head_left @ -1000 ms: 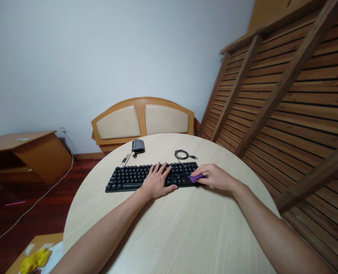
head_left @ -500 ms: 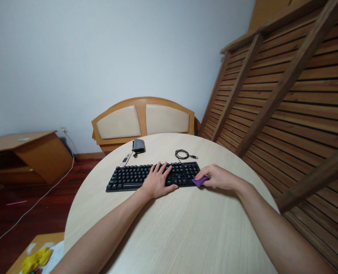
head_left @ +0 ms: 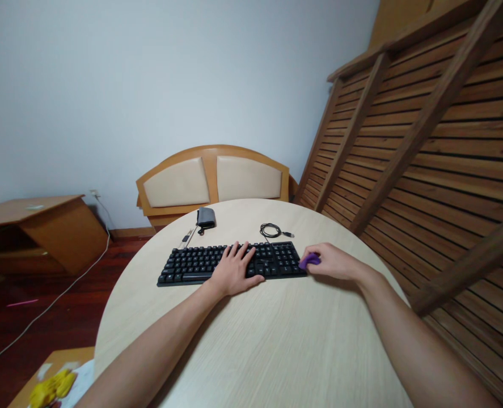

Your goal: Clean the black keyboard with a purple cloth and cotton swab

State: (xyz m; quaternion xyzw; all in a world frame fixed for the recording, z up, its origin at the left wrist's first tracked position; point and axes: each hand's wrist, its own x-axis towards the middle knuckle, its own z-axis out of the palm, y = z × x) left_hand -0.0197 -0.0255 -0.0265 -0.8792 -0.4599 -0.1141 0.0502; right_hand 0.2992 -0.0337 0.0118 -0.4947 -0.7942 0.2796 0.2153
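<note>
A black keyboard (head_left: 195, 263) lies across the far half of a round pale wooden table (head_left: 277, 340). My left hand (head_left: 233, 270) rests flat on the keyboard's middle keys, fingers spread. My right hand (head_left: 332, 262) is curled at the keyboard's right end, closed around a small purple object (head_left: 309, 260) that looks like a cloth or putty. The purple object touches the keyboard's right edge.
A coiled black cable (head_left: 272, 230) and a grey pouch (head_left: 206, 217) lie on the table beyond the keyboard. A padded wooden headboard (head_left: 212, 178) leans on the wall. Slatted wooden frames (head_left: 425, 147) lean at right. A low cabinet (head_left: 38, 229) stands left; yellow items (head_left: 51, 388) sit bottom left.
My right hand has slid the purple object rightward, from on top of the keyboard's right-hand keys to just off its right edge. My left hand has stayed put.
</note>
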